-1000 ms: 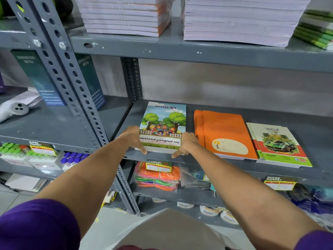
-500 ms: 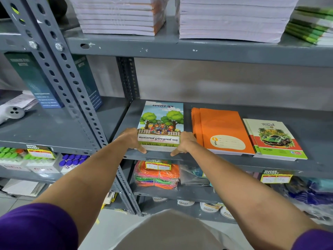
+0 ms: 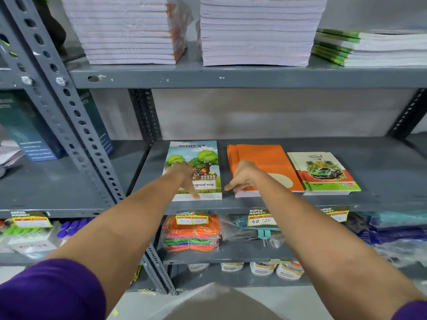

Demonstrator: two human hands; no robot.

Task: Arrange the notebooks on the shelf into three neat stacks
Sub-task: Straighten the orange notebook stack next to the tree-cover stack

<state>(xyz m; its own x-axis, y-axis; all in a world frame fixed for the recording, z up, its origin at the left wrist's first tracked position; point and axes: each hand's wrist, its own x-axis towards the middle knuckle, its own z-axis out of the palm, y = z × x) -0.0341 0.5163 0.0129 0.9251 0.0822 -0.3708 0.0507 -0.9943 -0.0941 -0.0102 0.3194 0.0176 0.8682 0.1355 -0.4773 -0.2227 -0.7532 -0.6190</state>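
Resting flat on the cover of the picture-cover stack (image 3: 196, 167), the left hand (image 3: 184, 179) lies open, fingers pointing toward the shelf's front edge, gripping nothing. The right hand (image 3: 241, 177) sits at the near left corner of the orange stack (image 3: 261, 167), fingers loosely curled and one finger extended into the gap between the two stacks; whether it pinches a cover cannot be told. All three stacks lie side by side on the middle shelf (image 3: 381, 172), the green car-cover stack (image 3: 323, 174) at the right, near the orange one.

Findings on risk:
- Orange stack appears fanned along its left edge. A sideways push from the right hand could spread it further rather than square it.
- Picture-cover stack sits close to the front lip. Downward pressure combined with a pull toward the body could slide the top notebook over the edge.
- Green stack also shows stepped edges; a shove on the orange stack could nudge it more askew.
- Gaps between stacks are narrow; crowding may merge them.
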